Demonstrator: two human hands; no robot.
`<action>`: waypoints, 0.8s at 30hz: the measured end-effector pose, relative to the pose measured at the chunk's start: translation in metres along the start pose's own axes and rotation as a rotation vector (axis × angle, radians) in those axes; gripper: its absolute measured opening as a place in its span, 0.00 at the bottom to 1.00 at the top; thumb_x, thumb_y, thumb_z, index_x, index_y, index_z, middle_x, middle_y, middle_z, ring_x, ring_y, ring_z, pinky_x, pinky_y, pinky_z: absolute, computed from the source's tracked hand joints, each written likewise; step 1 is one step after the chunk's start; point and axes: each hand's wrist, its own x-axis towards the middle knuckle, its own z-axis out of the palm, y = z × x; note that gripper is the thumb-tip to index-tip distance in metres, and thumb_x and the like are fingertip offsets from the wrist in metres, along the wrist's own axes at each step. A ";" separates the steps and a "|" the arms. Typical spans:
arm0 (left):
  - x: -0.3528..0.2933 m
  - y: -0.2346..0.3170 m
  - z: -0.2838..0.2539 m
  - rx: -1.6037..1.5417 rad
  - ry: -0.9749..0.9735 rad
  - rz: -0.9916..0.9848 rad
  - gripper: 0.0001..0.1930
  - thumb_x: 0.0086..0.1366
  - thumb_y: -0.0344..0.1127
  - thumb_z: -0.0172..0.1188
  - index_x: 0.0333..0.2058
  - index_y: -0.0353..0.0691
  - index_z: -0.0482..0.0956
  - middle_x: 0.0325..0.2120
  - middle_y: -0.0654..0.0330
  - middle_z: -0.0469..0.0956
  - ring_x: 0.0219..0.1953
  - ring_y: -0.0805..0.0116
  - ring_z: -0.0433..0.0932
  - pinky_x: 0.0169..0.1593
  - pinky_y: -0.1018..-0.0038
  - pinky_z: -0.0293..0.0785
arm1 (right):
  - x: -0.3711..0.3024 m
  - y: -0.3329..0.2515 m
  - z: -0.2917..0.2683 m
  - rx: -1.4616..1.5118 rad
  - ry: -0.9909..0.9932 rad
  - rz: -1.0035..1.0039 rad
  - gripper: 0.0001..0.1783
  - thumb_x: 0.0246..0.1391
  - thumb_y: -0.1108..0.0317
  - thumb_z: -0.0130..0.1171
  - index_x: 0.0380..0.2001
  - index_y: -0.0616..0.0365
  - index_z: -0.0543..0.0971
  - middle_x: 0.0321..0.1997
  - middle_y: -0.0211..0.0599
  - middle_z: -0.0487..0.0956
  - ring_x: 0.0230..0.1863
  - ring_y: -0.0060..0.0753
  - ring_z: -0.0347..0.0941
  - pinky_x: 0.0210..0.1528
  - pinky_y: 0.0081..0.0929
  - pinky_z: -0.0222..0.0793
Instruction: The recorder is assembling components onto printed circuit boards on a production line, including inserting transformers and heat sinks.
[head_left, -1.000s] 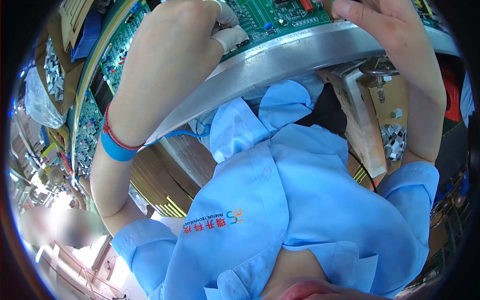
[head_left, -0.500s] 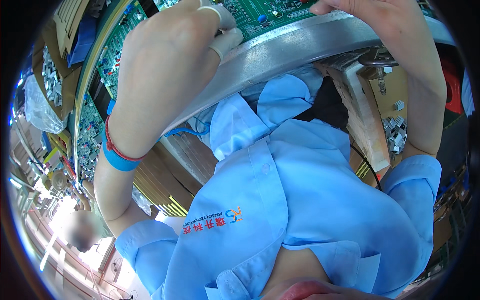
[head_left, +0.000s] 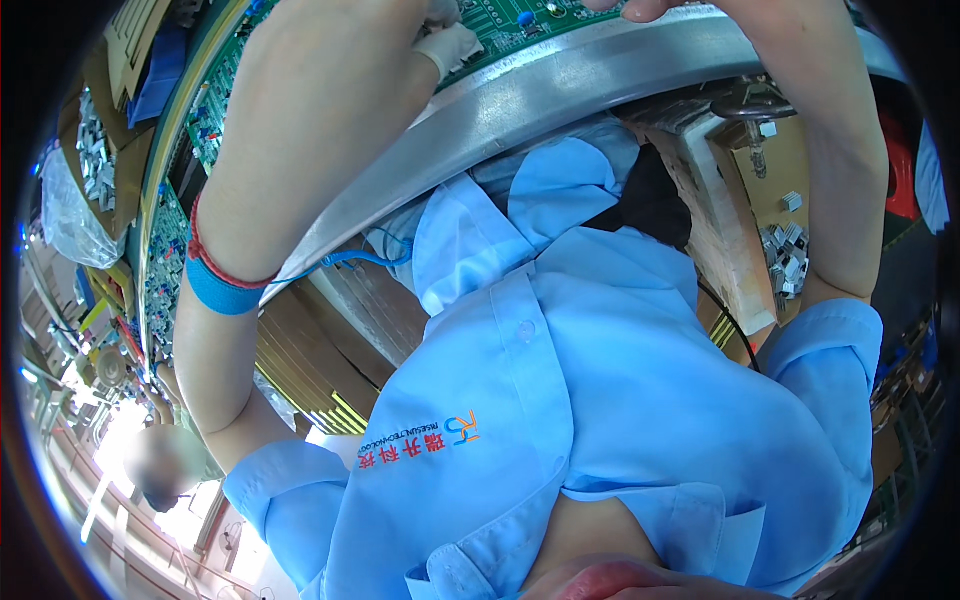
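Observation:
At the top of the head view, my left hand (head_left: 330, 100) is over a green circuit board (head_left: 500, 42). Its fingers are curled closed, with white finger cots (head_left: 450, 48) on the fingertips. What they hold, if anything, is hidden. A blue strap (head_left: 225, 290) with a blue cord circles that wrist. My right hand (head_left: 790, 35) is at the board's right part, near the metal rail (head_left: 560, 80). The upper edge cuts off most of its fingers, so their grip cannot be seen. A small blue round component (head_left: 526, 18) stands on the board between the hands.
More populated circuit boards (head_left: 165, 275) lie along the curved rail at left. Beyond them are a carton of silvery metal parts (head_left: 97, 165) and a clear plastic bag (head_left: 75, 220). Similar metal parts (head_left: 787, 255) lie in a tray at right. Another person (head_left: 165, 465) is far left.
Both hands have shifted up in the picture, the left also slightly left. Less of the board and of the right fingers shows. The left fingers stay curled.

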 end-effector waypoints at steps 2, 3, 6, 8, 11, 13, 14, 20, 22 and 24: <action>-0.006 0.000 -0.002 0.011 0.037 -0.017 0.09 0.54 0.33 0.65 0.27 0.31 0.82 0.22 0.51 0.78 0.25 0.57 0.78 0.31 0.67 0.72 | -0.004 0.003 -0.008 0.029 -0.062 -0.051 0.22 0.60 0.72 0.54 0.55 0.71 0.69 0.39 0.45 0.80 0.30 0.24 0.77 0.29 0.16 0.75; -0.006 -0.001 -0.001 0.012 0.080 -0.020 0.09 0.52 0.34 0.66 0.25 0.32 0.82 0.22 0.48 0.77 0.26 0.53 0.78 0.32 0.64 0.72 | -0.006 0.006 -0.010 0.044 -0.115 -0.095 0.21 0.60 0.72 0.54 0.55 0.71 0.69 0.38 0.44 0.80 0.29 0.22 0.76 0.28 0.15 0.74; -0.007 0.000 0.001 0.021 0.071 -0.017 0.09 0.53 0.34 0.66 0.27 0.32 0.82 0.22 0.50 0.77 0.25 0.54 0.77 0.31 0.64 0.71 | -0.010 0.009 -0.009 0.046 -0.095 -0.081 0.20 0.60 0.72 0.54 0.54 0.70 0.69 0.38 0.43 0.80 0.28 0.21 0.75 0.27 0.15 0.73; -0.010 -0.001 0.002 -0.001 0.100 0.017 0.09 0.53 0.34 0.66 0.27 0.33 0.82 0.22 0.51 0.77 0.25 0.55 0.77 0.31 0.65 0.71 | -0.011 0.009 -0.008 0.049 -0.082 -0.075 0.20 0.60 0.72 0.54 0.54 0.69 0.70 0.37 0.42 0.80 0.27 0.20 0.74 0.26 0.15 0.72; -0.009 0.000 0.006 0.006 0.132 0.068 0.08 0.53 0.35 0.66 0.27 0.35 0.82 0.22 0.52 0.76 0.24 0.56 0.77 0.30 0.66 0.71 | -0.012 0.012 -0.011 0.045 -0.075 -0.068 0.19 0.60 0.72 0.54 0.54 0.69 0.70 0.38 0.42 0.80 0.26 0.20 0.74 0.26 0.15 0.72; -0.010 0.004 0.006 0.044 0.136 0.070 0.08 0.53 0.35 0.66 0.27 0.36 0.82 0.21 0.53 0.76 0.24 0.57 0.77 0.29 0.67 0.71 | -0.013 0.012 -0.013 0.050 -0.090 -0.081 0.19 0.59 0.74 0.54 0.54 0.68 0.70 0.40 0.44 0.79 0.27 0.21 0.74 0.27 0.15 0.72; -0.009 0.007 0.006 0.067 0.127 0.063 0.09 0.53 0.36 0.66 0.27 0.37 0.82 0.21 0.54 0.76 0.24 0.58 0.77 0.29 0.67 0.71 | -0.013 0.012 -0.015 0.050 -0.096 -0.088 0.20 0.59 0.75 0.53 0.54 0.68 0.70 0.41 0.44 0.79 0.27 0.21 0.74 0.27 0.15 0.72; -0.025 0.004 0.003 0.097 0.170 0.052 0.10 0.53 0.39 0.67 0.28 0.38 0.82 0.21 0.57 0.76 0.23 0.59 0.77 0.27 0.68 0.71 | 0.016 0.043 0.009 0.825 -0.401 -0.411 0.22 0.57 0.77 0.55 0.55 0.68 0.68 0.43 0.48 0.78 0.31 0.24 0.77 0.29 0.16 0.74; -0.020 -0.007 -0.006 -0.141 0.264 0.084 0.10 0.53 0.38 0.67 0.28 0.36 0.83 0.19 0.54 0.77 0.21 0.61 0.76 0.25 0.71 0.71 | -0.008 0.007 -0.003 0.376 -0.218 0.020 0.23 0.56 0.76 0.57 0.54 0.68 0.67 0.42 0.48 0.79 0.33 0.26 0.79 0.29 0.18 0.75; -0.016 -0.021 -0.020 -0.484 0.184 -0.142 0.12 0.59 0.38 0.65 0.28 0.34 0.83 0.18 0.58 0.78 0.18 0.72 0.73 0.23 0.75 0.68 | -0.012 -0.003 0.001 0.158 -0.117 0.212 0.22 0.55 0.74 0.60 0.52 0.68 0.68 0.38 0.45 0.80 0.32 0.25 0.79 0.28 0.17 0.74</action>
